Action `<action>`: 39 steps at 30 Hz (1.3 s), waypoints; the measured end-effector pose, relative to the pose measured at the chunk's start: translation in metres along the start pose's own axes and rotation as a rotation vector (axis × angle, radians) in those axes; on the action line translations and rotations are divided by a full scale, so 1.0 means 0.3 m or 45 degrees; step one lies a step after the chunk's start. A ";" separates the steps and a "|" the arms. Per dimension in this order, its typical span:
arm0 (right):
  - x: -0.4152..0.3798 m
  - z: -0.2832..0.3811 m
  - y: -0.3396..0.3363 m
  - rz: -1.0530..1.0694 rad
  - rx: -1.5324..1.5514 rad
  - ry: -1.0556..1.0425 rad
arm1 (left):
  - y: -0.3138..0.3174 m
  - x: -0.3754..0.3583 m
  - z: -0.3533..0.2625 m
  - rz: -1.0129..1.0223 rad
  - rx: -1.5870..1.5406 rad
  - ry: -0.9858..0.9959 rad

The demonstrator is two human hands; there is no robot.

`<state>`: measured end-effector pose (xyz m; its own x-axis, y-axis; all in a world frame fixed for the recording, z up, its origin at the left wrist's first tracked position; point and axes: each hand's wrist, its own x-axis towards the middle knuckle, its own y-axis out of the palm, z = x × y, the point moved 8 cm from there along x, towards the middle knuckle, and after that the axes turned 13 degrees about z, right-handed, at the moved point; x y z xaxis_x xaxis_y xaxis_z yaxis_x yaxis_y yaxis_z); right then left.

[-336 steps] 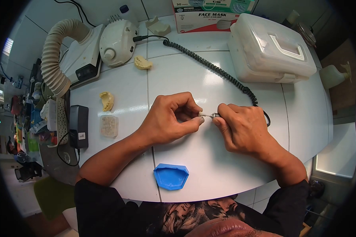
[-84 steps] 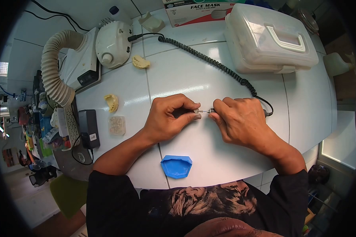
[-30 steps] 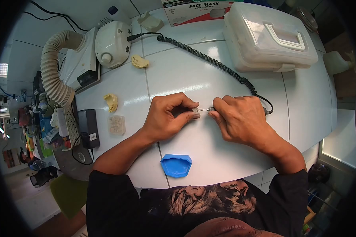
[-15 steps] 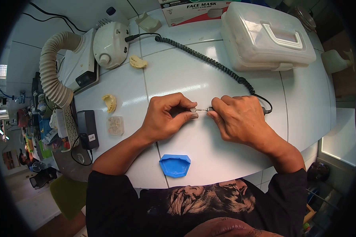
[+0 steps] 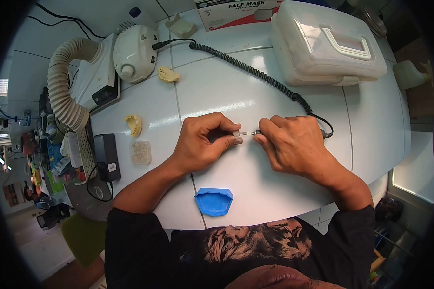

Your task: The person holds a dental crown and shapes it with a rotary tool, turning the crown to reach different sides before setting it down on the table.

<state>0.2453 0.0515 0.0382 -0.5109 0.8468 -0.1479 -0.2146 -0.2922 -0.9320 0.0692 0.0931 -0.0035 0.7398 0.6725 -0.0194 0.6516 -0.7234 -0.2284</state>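
My left hand [image 5: 205, 140] pinches a small pale piece [image 5: 236, 133] between thumb and fingertips; its shape is mostly hidden. My right hand [image 5: 291, 144] is closed around a dark rotary handpiece [image 5: 327, 134], whose thin metal bit [image 5: 247, 133] points left and meets the pale piece or nearly so. From the handpiece's rear a black coiled cord [image 5: 246, 69] runs to a white control unit [image 5: 135, 54]. Below my hands lies a blue angular tray [image 5: 214, 202]. A clear small box [image 5: 140, 152] and a yellowish dental cast [image 5: 133, 125] are left of my left hand.
Another yellowish cast [image 5: 168, 75] lies near the control unit. A ribbed hose [image 5: 62, 79] arches at the left, above a black adapter [image 5: 106, 157]. At the back stand a face mask box [image 5: 238, 14] and a translucent lidded case [image 5: 325, 45]. A person is visible far left.
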 end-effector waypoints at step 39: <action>-0.011 -0.050 -0.028 -0.110 0.060 0.020 | -0.008 0.004 0.017 -0.010 -0.145 0.012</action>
<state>0.2612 0.0579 0.0416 -0.4754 0.8768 -0.0729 -0.2967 -0.2378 -0.9249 0.0677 0.0963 -0.0080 0.7357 0.6772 -0.0085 0.6719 -0.7314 -0.1164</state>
